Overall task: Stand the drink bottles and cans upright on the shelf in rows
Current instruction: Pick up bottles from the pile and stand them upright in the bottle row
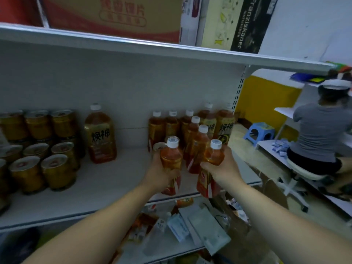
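bottle [171,158] and left hand [158,175] half hide a can [159,145] behind them.

On my shelf [106,185] the cans [43,149] stand grouped at the left, with a large bottle [100,134] just right of them. The bottle rows [192,128] are at the right end. In front of those rows, my left hand [162,174] holds the left bottle [171,159] and my right hand [224,168] holds the right bottle [214,155] beside it. Cartons [114,16] sit on the shelf above.

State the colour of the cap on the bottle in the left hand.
The cap is white; the head view shows it best.
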